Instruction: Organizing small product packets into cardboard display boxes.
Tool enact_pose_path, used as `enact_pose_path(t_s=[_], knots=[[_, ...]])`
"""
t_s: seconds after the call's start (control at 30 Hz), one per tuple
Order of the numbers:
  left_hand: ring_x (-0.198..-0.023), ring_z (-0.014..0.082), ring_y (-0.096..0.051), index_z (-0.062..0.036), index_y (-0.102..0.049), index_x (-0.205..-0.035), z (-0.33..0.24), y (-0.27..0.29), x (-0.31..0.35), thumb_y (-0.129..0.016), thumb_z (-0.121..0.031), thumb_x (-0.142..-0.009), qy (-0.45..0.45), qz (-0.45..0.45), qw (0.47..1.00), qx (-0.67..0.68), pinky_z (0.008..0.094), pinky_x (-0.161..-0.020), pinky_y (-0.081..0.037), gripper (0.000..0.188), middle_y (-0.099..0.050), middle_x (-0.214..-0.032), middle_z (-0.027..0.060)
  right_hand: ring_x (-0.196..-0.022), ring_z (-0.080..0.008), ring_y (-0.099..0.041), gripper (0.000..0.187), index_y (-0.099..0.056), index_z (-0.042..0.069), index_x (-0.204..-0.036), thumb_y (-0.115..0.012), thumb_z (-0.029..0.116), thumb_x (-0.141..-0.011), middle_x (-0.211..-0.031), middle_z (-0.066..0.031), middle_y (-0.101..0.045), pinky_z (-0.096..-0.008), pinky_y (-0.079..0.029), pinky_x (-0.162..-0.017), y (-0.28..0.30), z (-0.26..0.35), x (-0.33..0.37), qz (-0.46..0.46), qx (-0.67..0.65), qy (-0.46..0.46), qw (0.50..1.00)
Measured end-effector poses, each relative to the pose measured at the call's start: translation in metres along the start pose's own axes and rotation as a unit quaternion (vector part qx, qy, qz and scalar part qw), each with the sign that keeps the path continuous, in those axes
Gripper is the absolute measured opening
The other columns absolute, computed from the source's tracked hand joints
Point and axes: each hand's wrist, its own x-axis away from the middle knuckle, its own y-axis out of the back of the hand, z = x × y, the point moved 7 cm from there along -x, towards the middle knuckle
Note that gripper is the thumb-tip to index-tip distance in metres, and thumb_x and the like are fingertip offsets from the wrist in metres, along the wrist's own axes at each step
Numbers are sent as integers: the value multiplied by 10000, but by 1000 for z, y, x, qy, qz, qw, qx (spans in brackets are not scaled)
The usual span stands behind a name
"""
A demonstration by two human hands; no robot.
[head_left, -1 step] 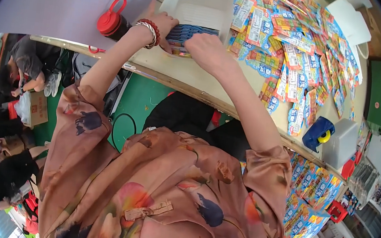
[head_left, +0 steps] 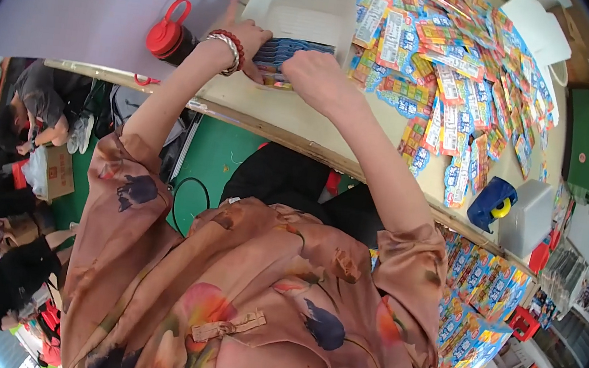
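A white open box (head_left: 303,3) stands near the table's front edge, its lid raised at the back. Blue, snack-like packets (head_left: 292,49) stand in it in a tight row, with colourful ones at the near end. My left hand (head_left: 248,40), wearing a red bead bracelet and a silver bangle, rests at the box's left side with fingers and thumb apart. Over the near right part of the row, my right hand (head_left: 320,78) is curled closed. Its fingertips are hidden beneath it, so what they grip cannot be made out.
Loose colourful packets (head_left: 462,79) cover the table's right side. A red-lidded dark bottle (head_left: 169,40) stands left of the box. At the front right are a blue tape dispenser (head_left: 492,204) and a whitish container (head_left: 527,220). Packed display boxes (head_left: 470,338) stand below; people (head_left: 44,98) sit at far left.
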Motion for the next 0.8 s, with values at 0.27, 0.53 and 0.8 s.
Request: enact_pose_path(t_s=[0.27,0.53,0.8], knots=[[-1363,306,-360,-92,-128,-1509,-8,-5,-2,-659,-824,-495,-10,-69,997,44,678,-1081,44,1358,-345,-1486,162,-914,-272,-652,156,-664,52,-894,-611,35,-749,-905,-121,-656,-377,-530,-766,-3,1,47,-170,-60,-65,981],[-1393,323,-294,-44,-45,-1505,-7,-10,13,-736,-758,-452,-30,-64,997,23,668,-1088,10,1448,-333,-1474,191,-843,-239,-650,258,-624,46,-1097,-641,91,-844,-924,-126,-645,-350,-518,-715,13,-18,153,-461,-150,-198,852],[-1261,289,-436,21,-133,-1468,-34,-15,19,-821,-451,-559,26,-182,982,-35,612,-1130,-62,1234,-443,-1336,164,-637,-320,-637,507,-448,15,-1304,-580,320,-921,-680,-165,-632,-398,-480,-576,0,-67,93,-293,-262,-358,847]])
